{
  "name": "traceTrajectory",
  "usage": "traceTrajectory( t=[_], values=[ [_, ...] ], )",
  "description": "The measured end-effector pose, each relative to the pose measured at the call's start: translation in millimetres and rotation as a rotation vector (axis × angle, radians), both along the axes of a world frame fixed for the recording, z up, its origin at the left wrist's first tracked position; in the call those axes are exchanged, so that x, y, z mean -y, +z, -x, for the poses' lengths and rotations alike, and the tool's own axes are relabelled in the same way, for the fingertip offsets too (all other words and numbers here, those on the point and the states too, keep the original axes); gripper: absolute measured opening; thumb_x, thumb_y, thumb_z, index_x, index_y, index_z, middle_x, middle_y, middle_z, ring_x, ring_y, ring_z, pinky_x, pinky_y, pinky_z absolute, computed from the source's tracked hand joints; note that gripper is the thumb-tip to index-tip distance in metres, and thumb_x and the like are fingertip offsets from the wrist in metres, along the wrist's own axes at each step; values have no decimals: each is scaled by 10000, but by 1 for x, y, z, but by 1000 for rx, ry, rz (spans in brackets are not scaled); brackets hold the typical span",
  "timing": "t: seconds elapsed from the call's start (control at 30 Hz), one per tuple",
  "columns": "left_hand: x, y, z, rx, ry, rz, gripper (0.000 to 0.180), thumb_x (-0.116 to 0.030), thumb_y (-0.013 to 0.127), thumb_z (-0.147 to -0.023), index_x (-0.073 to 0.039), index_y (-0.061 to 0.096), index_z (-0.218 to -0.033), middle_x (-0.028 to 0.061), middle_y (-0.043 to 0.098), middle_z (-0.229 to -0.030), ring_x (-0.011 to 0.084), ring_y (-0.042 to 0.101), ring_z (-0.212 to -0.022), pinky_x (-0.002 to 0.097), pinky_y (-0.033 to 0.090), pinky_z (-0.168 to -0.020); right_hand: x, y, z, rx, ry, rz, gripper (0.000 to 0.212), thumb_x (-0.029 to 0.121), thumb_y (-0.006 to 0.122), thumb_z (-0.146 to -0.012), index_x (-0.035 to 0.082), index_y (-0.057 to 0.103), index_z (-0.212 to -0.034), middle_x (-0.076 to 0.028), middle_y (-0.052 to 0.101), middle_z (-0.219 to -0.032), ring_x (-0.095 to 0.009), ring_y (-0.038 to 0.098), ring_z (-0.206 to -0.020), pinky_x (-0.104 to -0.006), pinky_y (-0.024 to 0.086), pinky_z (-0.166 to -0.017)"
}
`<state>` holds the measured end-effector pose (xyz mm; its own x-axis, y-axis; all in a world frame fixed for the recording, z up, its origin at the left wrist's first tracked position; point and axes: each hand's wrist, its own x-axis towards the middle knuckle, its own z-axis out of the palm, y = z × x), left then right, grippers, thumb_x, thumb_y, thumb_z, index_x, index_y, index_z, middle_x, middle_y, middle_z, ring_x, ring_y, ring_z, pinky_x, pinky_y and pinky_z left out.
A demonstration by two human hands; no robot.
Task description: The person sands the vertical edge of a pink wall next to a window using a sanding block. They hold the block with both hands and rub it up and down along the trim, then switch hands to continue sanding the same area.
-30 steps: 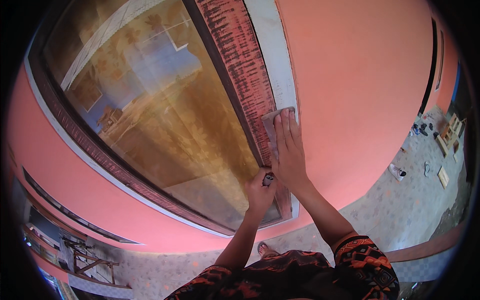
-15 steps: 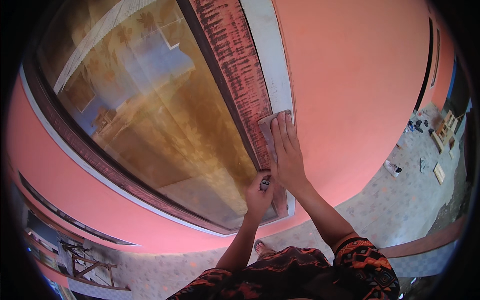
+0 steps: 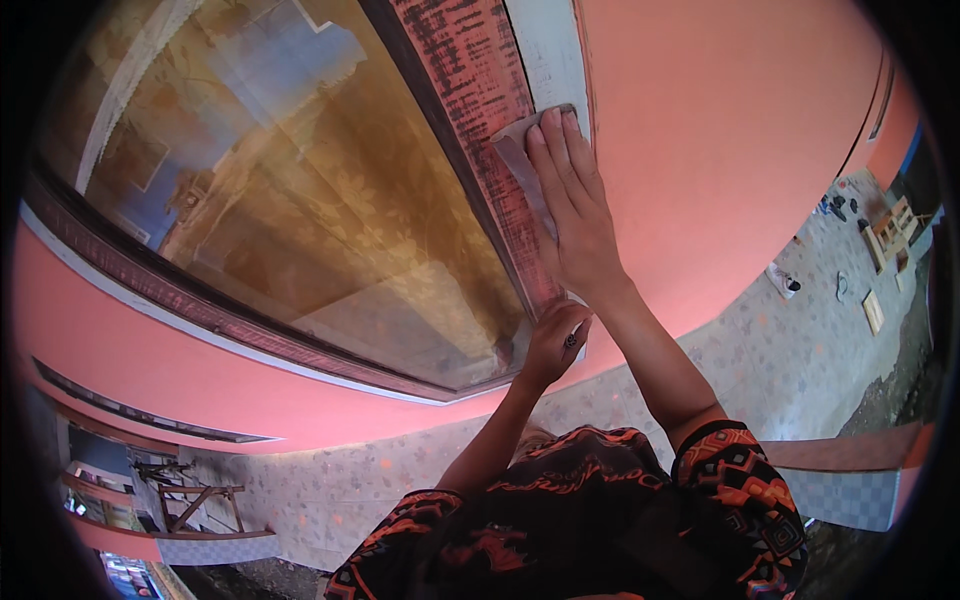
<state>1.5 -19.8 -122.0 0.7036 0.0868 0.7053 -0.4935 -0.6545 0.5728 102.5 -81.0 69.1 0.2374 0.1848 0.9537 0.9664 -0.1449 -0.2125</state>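
With right hand flat, pressed sheet on frame; with left hand, gripped dark thing near frame's lower corner. Probably needed even pressure along frame.

Sheet under right hand

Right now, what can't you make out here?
In the head view:
Thin grey sheet: partly covered by the bare right hand.
Small dark object at the bare left hand: too small to tell whether held or worn.
Red, black-streaked board: upper end cut off by top edge.
Small dark things, far right: too small to identify.
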Motion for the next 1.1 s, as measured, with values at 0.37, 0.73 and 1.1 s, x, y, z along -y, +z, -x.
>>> traceTrajectory(
  t=[0.37,0.73,1.1],
  values=[
    [-9,-66,-4,-523,-35,99,160,-152,675,-968,-7,646,-1029,160,647,-805,337,623,-710,417,495,-684,7,-33,-5,-58,-20,54,591,23,559,-908,-17,493,-1494,-180,452,-1577,-341,386,-1495,-481,344,-1210],
    [-95,-319,217,-1227,524,68,313,-350,671,-927,-46,740,-955,207,742,-911,377,730,-882,486,565,-785,3,17,-2,-93,61,39,697,-40,480,-884,-39,353,-1570,-233,303,-1653,-413,263,-1543,-513,243,-1252],
    [-62,-365,367,-1554,689,315,407,-426,816,-796,-56,809,-966,144,780,-855,311,757,-868,427,582,-819,-11,46,-3,-45,18,-34,704,-66,483,-887,-52,328,-1574,-252,262,-1662,-442,244,-1542,-526,237,-1251]
  ],
)
